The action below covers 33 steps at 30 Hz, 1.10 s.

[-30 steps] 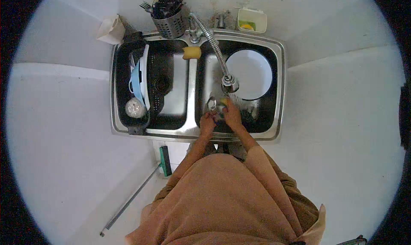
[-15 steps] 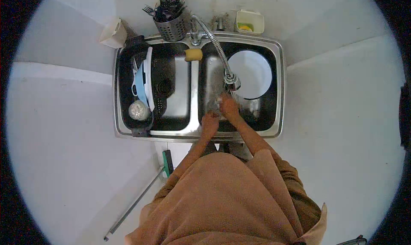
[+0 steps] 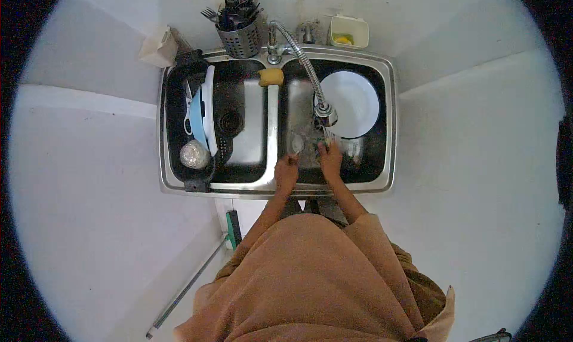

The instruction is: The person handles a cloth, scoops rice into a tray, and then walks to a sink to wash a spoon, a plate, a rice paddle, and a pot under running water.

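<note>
My left hand [image 3: 286,173] is closed around the handle of a spoon [image 3: 298,143], whose bowl points away from me over the right sink basin. My right hand [image 3: 331,163] is right below the spray head [image 3: 325,113], its fingers curled together in the stream. Pale streaks at its fingertips look like running water, and I cannot tell whether a thin utensil is among them. A white plate [image 3: 352,103] lies in the same basin, just beyond my right hand.
A yellow sponge [image 3: 271,77] sits on the divider. In the left basin, a black rack [image 3: 197,183] holds dishes and a clear glass [image 3: 194,155]. Behind the sink stand a metal cutlery holder [image 3: 241,41] and a white container [image 3: 350,26]. A green-headed broom [image 3: 232,228] leans below left.
My hands have moved apart. The right one has drawn back toward me and slightly right under the spray, while the left has shifted a little left, and the spoon's bowl now shows clearly.
</note>
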### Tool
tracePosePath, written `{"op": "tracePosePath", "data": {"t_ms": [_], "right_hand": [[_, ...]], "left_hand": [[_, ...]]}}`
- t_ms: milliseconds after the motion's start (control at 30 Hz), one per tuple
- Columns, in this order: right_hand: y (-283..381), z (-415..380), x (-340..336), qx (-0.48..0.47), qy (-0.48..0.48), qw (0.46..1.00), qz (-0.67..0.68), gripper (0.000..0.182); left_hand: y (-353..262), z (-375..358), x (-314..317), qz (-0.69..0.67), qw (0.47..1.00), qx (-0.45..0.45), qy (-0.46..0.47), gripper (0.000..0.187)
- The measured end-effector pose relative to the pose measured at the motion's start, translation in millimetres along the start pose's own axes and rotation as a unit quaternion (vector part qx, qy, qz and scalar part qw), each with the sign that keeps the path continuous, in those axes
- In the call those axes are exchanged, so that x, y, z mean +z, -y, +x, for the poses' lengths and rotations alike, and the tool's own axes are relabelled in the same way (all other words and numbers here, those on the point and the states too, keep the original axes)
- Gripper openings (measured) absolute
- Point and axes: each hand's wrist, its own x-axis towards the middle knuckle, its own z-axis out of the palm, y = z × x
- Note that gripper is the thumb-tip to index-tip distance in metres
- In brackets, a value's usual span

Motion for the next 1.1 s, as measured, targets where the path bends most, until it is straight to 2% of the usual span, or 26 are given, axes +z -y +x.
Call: {"op": "tracePosePath", "data": {"t_ms": [33,67,133,200,233,333,433,533,633,700,767,800,833,933,1000,1100], "right_hand": [[-7,0,5,-0.045,-0.038,0.998,-0.034,0.041],[-4,-2,4,-0.1,-0.009,0.994,-0.032,0.039],[7,-1,1,-0.209,0.048,0.976,-0.03,0.036],[9,25,2,-0.075,0.144,0.975,-0.151,0.033],[8,34,3,-0.007,0.191,0.959,-0.209,0.032],[-14,20,16,-0.209,0.037,0.976,-0.054,0.031],[-7,13,23,-0.269,0.065,0.956,-0.098,0.031],[8,23,22,-0.213,0.028,0.975,-0.053,0.027],[27,4,16,-0.283,0.136,0.944,-0.101,0.027],[11,12,23,-0.228,0.129,0.96,-0.099,0.027],[17,13,19,-0.131,0.094,0.986,-0.051,0.03],[19,15,14,-0.065,0.061,0.996,-0.006,0.032],[24,15,10,0.002,0.029,0.999,0.039,0.034],[-6,8,25,-0.034,-0.016,0.998,0.04,0.038],[5,-3,12,-0.031,0.095,0.991,0.088,0.038],[6,-1,5,-0.022,0.217,0.967,0.131,0.039]], "left_hand": [[20,3,14,-0.045,0.999,0.008,-0.001,0.013],[54,7,37,-0.089,0.996,0.016,-0.001,0.013],[54,7,43,-0.076,0.997,0.028,0.0,0.014],[-8,-3,12,0.041,0.999,0.035,0.002,0.015],[-20,-5,5,0.048,0.998,0.043,0.004,0.015],[-27,-1,-5,0.06,0.996,0.066,0.013,0.015],[-15,4,-1,0.057,0.996,0.057,0.036,0.015],[-21,3,-6,0.084,0.995,0.034,0.049,0.016],[-13,0,1,0.076,0.996,0.037,0.017,0.016],[-7,3,8,0.064,0.997,0.052,0.004,0.016],[0,3,17,-0.19,0.98,-0.047,0.039,0.018],[2,4,23,-0.314,0.943,-0.096,0.054,0.019],[4,7,27,-0.376,0.915,-0.134,0.057,0.021],[4,16,29,-0.533,0.814,-0.219,0.077,0.024],[-12,23,20,-0.611,0.748,-0.239,0.105,0.026],[15,32,39,-0.611,0.741,-0.226,0.163,0.029]]}}
